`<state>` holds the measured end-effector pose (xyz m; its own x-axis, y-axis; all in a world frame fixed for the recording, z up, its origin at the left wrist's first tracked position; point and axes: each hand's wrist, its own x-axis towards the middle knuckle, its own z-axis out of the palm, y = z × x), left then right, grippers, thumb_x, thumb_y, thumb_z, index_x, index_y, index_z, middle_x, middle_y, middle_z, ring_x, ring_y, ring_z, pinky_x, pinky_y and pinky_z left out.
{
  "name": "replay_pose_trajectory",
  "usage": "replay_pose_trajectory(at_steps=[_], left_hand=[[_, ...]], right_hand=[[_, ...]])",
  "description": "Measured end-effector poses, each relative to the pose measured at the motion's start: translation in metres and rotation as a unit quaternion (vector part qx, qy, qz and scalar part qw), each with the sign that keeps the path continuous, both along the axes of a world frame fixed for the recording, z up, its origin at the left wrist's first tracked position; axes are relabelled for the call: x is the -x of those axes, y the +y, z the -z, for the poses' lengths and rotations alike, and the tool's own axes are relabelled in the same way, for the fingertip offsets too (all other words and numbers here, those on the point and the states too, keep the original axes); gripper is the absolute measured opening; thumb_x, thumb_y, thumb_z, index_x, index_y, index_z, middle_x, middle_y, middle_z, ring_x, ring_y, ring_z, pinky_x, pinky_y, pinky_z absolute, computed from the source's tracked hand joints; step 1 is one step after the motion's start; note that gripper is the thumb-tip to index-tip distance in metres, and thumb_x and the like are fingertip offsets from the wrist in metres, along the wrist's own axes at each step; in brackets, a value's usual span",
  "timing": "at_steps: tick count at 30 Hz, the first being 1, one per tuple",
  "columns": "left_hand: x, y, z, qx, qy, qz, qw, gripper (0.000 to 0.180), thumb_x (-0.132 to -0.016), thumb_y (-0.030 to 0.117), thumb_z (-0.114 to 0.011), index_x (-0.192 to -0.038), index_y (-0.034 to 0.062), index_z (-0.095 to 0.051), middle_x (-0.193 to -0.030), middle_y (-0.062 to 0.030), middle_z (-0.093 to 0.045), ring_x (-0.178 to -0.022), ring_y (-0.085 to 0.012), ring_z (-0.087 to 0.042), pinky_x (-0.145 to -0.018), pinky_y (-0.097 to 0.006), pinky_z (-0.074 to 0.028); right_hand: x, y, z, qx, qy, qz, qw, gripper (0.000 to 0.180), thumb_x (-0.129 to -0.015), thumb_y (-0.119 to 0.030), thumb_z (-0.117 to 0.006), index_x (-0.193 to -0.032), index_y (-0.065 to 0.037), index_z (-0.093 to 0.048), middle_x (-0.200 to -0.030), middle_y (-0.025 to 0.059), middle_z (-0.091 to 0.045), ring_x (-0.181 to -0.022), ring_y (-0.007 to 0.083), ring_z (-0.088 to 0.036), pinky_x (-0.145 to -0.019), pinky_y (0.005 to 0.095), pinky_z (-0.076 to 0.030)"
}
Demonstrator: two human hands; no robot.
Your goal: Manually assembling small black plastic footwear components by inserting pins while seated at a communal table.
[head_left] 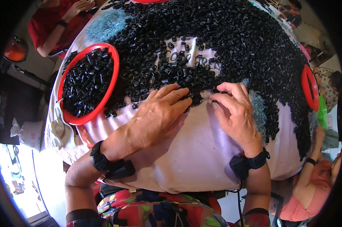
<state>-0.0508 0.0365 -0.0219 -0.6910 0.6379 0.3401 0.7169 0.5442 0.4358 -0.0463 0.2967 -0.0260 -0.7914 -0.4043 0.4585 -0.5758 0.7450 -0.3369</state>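
A big heap of small black plastic parts [216,41] covers the far half of a table draped in white cloth [193,159]. My left hand [156,113] lies flat on the cloth, fingers spread, its fingertips at the near edge of the heap. My right hand [233,109] rests beside it, thumb and forefinger pinched on a small black part [216,92] at the heap's edge. Both wrists carry black bands. A red round tray [110,53] to the left holds a pile of the same black parts.
A second red tray [307,90] stands at the right edge, with a green basket [322,111] beyond it. Other people sit around the table: a red sleeve [46,26] at top left, a person in pink [318,189] at lower right. Blue-grey patches [106,24] show on the cloth.
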Motion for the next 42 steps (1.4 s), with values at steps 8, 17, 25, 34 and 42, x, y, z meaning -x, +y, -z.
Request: replay_pose_trajectory(at_steps=[8,17,25,34,42], left_hand=[[0.003,-0.003,0.001,-0.049,-0.028,-0.024,0.998,0.034,-0.083,0.003,-0.075,-0.117,0.0021,-0.071,-0.116,-0.0174,-0.066,-0.107,-0.0354,-0.063,-0.092,-0.043,-0.054],[0.002,-0.005,0.004,-0.061,-0.034,-0.036,0.997,0.023,-0.081,0.006,-0.076,-0.104,0.0042,-0.072,-0.103,-0.0125,-0.063,-0.096,-0.0323,-0.061,-0.084,-0.042,-0.053],[0.003,0.003,0.012,-0.052,-0.027,-0.046,0.997,0.02,-0.078,0.003,-0.076,-0.098,0.0028,-0.07,-0.103,-0.0135,-0.063,-0.097,-0.0328,-0.061,-0.084,-0.042,-0.052],[-0.005,-0.001,0.001,-0.269,-0.363,-0.089,0.887,0.025,-0.089,0.005,-0.074,-0.114,0.0018,-0.071,-0.098,-0.0088,-0.071,-0.083,-0.014,-0.065,-0.073,-0.029,-0.052],[0.002,0.003,-0.004,-0.12,-0.224,-0.048,0.966,0.027,-0.091,0.012,-0.075,-0.116,0.0035,-0.075,-0.092,-0.0104,-0.069,-0.078,-0.0162,-0.067,-0.066,-0.031,-0.052]], right_hand=[[0.001,-0.005,0.005,-0.005,-0.002,-0.002,1.0,0.025,-0.085,-0.003,-0.073,-0.11,-0.006,-0.075,-0.106,0.0092,-0.065,-0.098,0.0299,-0.061,-0.082,0.0403,-0.053],[0.001,-0.008,0.011,0.009,0.008,-0.029,1.0,0.018,-0.077,0.003,-0.074,-0.091,-0.005,-0.067,-0.092,0.0084,-0.067,-0.082,0.0294,-0.063,-0.07,0.0403,-0.053],[-0.003,-0.006,0.01,0.087,-0.004,-0.015,0.996,0.02,-0.079,0.005,-0.073,-0.095,-0.005,-0.067,-0.087,0.0101,-0.069,-0.077,0.0307,-0.064,-0.068,0.0382,-0.052],[-0.011,-0.009,-0.001,0.18,-0.111,-0.029,0.977,0.012,-0.091,0.0,-0.072,-0.102,-0.003,-0.07,-0.09,0.0082,-0.068,-0.076,0.0193,-0.065,-0.062,0.0299,-0.051],[-0.008,-0.005,0.006,0.218,-0.101,0.019,0.97,0.01,-0.095,-0.002,-0.07,-0.104,-0.003,-0.072,-0.089,0.0034,-0.065,-0.067,0.0087,-0.053,-0.058,0.023,-0.042]])
